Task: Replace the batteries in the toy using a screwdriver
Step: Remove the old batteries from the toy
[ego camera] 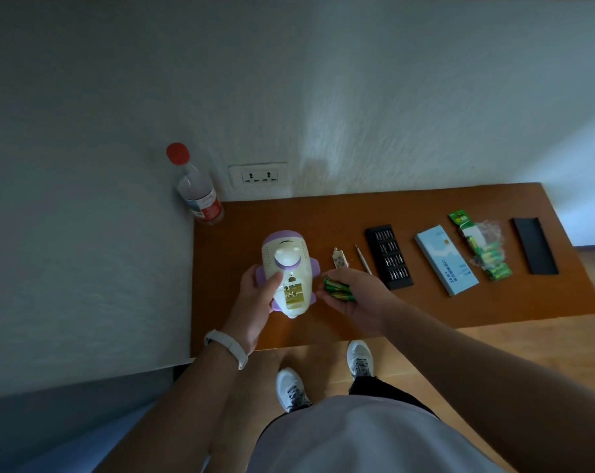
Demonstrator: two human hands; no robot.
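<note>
Right now the left hand (pixel 255 295) grips the toy (pixel 289 264) from its side, thumb laid across the underside, over the surface (pixel 289 216). The toy's battery compartment (pixel 293 293) faces up, uncovered. At the toy's 3 o'clock the right hand (pixel 357 295) cups a bunch of green batteries (pixel 338 289) in curled fingers. At that hand's 12 o'clock lies the small battery cover (pixel 339 260), with the screwdriver (pixel 363 259) just beside it at 1 o'clock. Farther toward 3 o'clock sit the bit case (pixel 389 256), a blue box (pixel 446 259), a battery pack (pixel 483 247) and a black lid (pixel 534 245). A bottle (pixel 197 189) stands at the toy's 11 o'clock, in the wall corner.
</note>
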